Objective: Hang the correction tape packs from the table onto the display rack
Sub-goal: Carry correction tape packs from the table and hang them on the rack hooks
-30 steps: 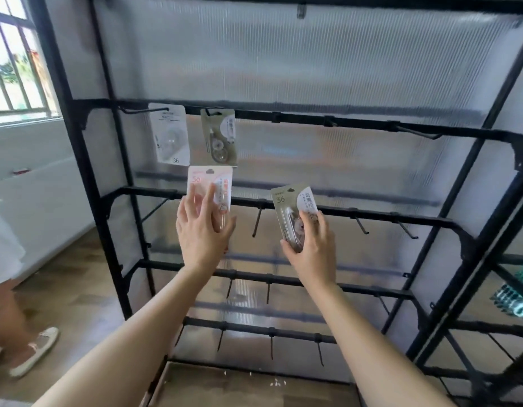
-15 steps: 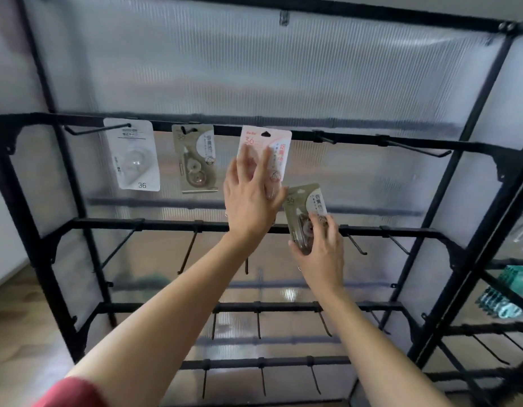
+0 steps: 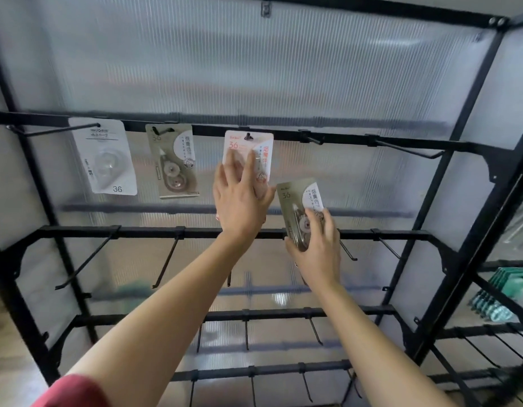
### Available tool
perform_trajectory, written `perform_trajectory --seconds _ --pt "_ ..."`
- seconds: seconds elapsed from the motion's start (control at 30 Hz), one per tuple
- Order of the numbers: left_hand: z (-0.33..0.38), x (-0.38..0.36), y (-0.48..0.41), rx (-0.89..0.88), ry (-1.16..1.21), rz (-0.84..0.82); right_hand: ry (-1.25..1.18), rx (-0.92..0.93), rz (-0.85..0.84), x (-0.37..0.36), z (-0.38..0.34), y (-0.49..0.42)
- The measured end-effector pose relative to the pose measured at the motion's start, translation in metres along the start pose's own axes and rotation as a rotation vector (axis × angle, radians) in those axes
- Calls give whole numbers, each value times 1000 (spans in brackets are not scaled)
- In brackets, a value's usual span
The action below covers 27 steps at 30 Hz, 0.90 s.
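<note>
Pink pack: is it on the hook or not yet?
On the hook. The black hook's tip pokes through the hole at the top of the pink pack, while the left hand holds its lower part.

Four correction tape packs (image 3: 107,160) (image 3: 173,163) (image 3: 261,151) (image 3: 295,198); two hands (image 3: 239,210) (image 3: 316,251); one display rack (image 3: 78,232).

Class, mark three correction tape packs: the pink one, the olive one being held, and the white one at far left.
pink pack (image 3: 266,154): head view, upper right of its card.
held olive pack (image 3: 295,201): head view, upper part of its card.
white pack (image 3: 107,163): head view, its clear blister.
</note>
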<state>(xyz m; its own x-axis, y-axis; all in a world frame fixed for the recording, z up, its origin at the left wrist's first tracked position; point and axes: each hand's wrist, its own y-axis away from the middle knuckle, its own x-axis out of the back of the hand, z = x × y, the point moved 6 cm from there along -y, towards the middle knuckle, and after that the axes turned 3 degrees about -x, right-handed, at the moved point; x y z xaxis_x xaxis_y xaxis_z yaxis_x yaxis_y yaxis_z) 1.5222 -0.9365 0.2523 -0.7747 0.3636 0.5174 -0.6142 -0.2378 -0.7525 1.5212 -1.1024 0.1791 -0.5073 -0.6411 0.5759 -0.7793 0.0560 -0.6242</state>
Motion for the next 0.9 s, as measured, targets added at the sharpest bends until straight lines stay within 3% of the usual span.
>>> perform_trajectory --seconds 0.43,0.7,0.9 --pt "-24 -48 -45 92 -146 -146 -102 19 -29 -21 18 -26" --pt "-27 -54 -43 93 -176 -158 -123 60 -28 -24 23 -32" --pt "-47 -29 -14 -23 -214 -63 -137 84 -8 -28 17 -26"
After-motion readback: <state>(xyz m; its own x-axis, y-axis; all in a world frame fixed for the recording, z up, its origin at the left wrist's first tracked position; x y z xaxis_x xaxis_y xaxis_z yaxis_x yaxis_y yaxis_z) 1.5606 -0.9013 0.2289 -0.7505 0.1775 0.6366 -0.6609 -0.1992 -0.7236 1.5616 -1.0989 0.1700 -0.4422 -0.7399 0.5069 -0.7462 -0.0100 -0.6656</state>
